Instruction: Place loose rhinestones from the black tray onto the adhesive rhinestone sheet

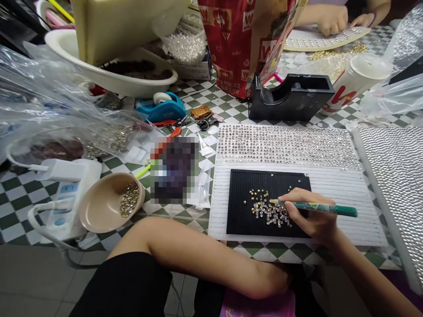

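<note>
My right hand [312,218] is closed around a green pen-like pick tool [317,207], whose tip rests by a pile of small rhinestones [269,211] on a black ridged tray [257,193]. The tray lies on a white ribbed board [337,185] whose upper part is covered with rows of set rhinestones [284,145]. My left forearm [205,255] lies across below the table edge. Its hand [280,279] is tucked under the table, fingers hidden.
A tan bowl [102,207] with rhinestones sits at left beside a white power strip [66,193]. A black tape dispenser [294,94], blue tape dispenser [163,105], red bag [241,39], paper cup [353,81] and plastic bags stand behind. Another person's hands [333,20] work at the far side.
</note>
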The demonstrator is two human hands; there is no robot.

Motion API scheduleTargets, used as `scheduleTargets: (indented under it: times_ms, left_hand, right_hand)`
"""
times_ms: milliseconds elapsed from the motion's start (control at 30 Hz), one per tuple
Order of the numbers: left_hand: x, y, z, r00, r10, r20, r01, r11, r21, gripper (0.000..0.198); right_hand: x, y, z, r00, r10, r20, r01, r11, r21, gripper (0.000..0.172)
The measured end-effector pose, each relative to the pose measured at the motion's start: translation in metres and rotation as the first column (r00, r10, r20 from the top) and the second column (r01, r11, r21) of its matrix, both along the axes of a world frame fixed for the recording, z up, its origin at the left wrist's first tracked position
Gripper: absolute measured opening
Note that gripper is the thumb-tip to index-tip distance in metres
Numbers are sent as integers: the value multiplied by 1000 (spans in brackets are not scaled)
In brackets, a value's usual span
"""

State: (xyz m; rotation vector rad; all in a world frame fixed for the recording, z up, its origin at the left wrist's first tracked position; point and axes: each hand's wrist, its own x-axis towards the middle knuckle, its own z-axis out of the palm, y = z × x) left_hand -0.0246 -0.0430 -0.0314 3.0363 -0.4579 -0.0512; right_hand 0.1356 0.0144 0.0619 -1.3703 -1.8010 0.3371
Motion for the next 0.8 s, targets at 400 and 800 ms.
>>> scheduleTargets:
  times_ms: [400,800]
  left_hand:
    - [-8,-15,-18,980,-194,-44,195,981,19,29]
    - [-9,-13,-19,970,-240,-30,241,970,39,20]
  right_hand:
    - [12,76,-6,1000,-26,-17,27,999,39,9]
    - [13,88,-14,1000,24,8,-25,999,41,10]
